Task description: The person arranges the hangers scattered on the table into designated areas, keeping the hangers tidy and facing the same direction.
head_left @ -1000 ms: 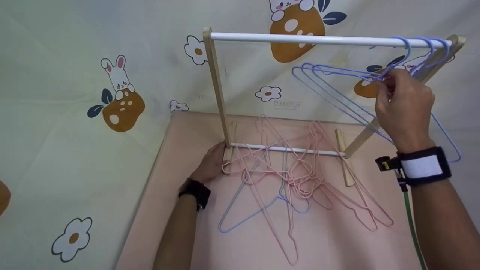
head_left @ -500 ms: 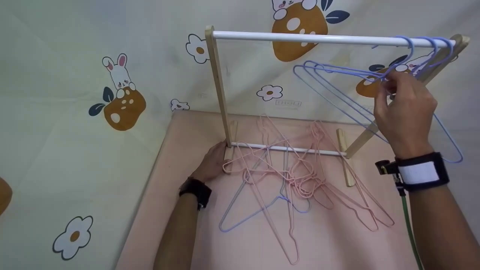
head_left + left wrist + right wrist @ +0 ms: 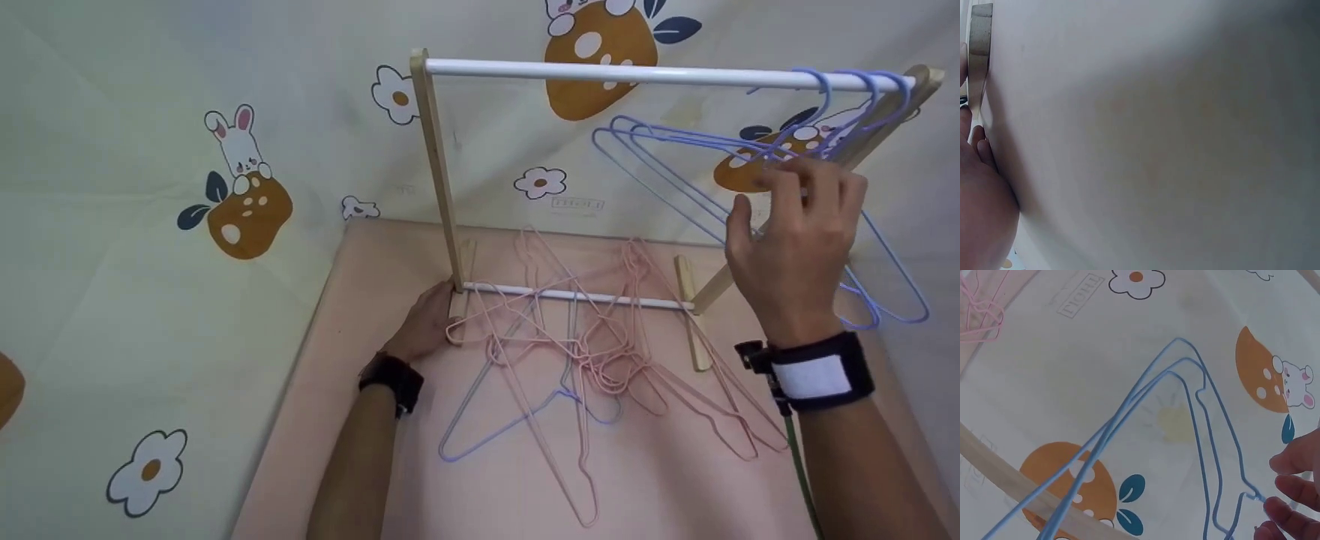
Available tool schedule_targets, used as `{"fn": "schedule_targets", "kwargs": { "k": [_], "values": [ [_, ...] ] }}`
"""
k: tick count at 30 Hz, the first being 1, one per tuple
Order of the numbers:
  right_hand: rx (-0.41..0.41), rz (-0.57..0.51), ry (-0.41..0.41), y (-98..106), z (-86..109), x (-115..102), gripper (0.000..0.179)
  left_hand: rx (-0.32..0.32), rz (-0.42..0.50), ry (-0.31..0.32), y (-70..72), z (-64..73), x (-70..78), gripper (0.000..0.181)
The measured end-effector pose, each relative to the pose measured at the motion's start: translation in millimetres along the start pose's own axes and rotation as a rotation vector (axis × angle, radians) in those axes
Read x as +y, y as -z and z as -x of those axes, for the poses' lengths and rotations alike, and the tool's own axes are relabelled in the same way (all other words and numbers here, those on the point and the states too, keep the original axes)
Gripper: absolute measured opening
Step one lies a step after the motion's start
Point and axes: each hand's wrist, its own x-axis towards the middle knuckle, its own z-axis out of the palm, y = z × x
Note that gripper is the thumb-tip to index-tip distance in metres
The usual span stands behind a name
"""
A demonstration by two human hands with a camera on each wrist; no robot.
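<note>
Three blue wire hangers point(image 3: 827, 94) hang by their hooks at the right end of a small clothes rack's white top rail point(image 3: 600, 73). My right hand point(image 3: 795, 240) is just below their necks, thumb apart and fingers loosely bent, gripping nothing. In the right wrist view its fingertips point(image 3: 1278, 509) overlap the neck of one hanger. Low at the left, my left hand point(image 3: 420, 326) grips the rack's wooden foot point(image 3: 459, 307), thumb on the near side. The left wrist view shows fingers beside that wooden piece point(image 3: 980, 45).
Several tangled pink hangers point(image 3: 611, 367) lie on the pink surface point(image 3: 337, 427), across the rack's lower white bar point(image 3: 555, 295). Another blue hanger point(image 3: 562, 394) lies among them. A patterned cloth point(image 3: 135, 300) covers the walls. A green cable point(image 3: 801, 465) trails from my right wrist.
My right hand has let go of the hanger neck it pinched and moved slightly down and left, its fingers spreading. My left hand stays at the foot.
</note>
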Motion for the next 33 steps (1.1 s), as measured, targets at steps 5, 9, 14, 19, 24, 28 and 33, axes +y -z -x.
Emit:
{"fn": "schedule_targets", "kwargs": {
  "k": [5, 9, 14, 19, 24, 28, 33],
  "values": [
    [-0.072, -0.046, 0.091, -13, 26.2, -16, 0.016, -0.008, -0.016, 0.013, -0.6, -1.5, -1.7, 0.080],
    [-0.153, -0.073, 0.140, -28, 46.4, -25, 0.015, -0.004, 0.003, 0.012, -0.9, -0.6, -1.8, 0.080],
    [-0.231, -0.094, 0.194, -45, 69.1, -35, 0.017, -0.002, 0.016, 0.003, -1.5, -0.4, -2.0, 0.080],
    [-0.298, -0.179, 0.242, -63, 99.7, -49, 0.024, -0.001, -0.024, -0.012, -0.6, -2.0, 0.0, 0.081],
    [-0.446, -0.258, 0.317, -79, 141.7, -66, 0.027, -0.002, -0.035, -0.001, -0.4, -1.8, 0.9, 0.080],
    [-0.560, -0.287, 0.341, -86, 177.3, -81, 0.028, -0.004, -0.020, 0.007, -0.1, -1.6, 2.2, 0.081],
    [-0.680, -0.375, 0.324, -90, 216.5, -100, 0.034, 0.002, -0.016, 0.009, -0.8, -1.8, 1.6, 0.080]
  ]
}}
